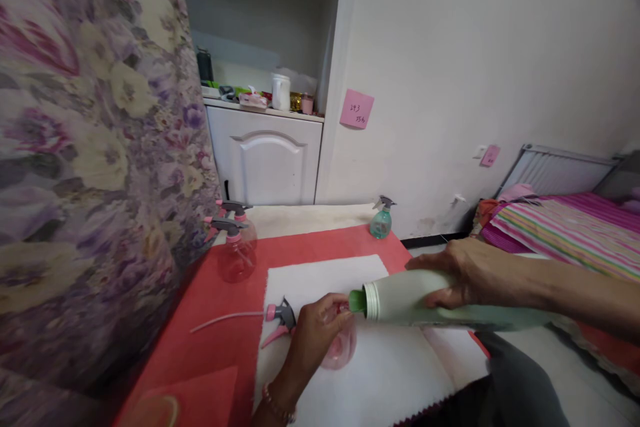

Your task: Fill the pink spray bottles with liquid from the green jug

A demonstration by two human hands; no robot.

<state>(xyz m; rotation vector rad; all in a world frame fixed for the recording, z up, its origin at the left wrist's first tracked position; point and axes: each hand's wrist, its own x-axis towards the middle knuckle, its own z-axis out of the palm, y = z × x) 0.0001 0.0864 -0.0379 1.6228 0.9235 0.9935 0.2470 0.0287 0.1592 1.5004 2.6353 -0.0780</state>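
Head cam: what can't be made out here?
Head view:
Much of the neck of the round clear-pink plastic bottle: behind the left hand.
Part of the long pale-green plastic bottle: behind the right hand and forearm.
Writing on the smaller pink square paper note: too small.
Rounded orange object: cut by bottom edge.

Beyond the fingers [336,298] rises a pale wall [425,67], dimmer inside the recess [260,7] ahead and to their left, where a white cupboard [265,157] stands. A floral curtain [100,147] hangs further left. Below the fingers spreads the red-covered bench [305,250]; well to their right are a striped bed [570,227] and light floor [575,367].
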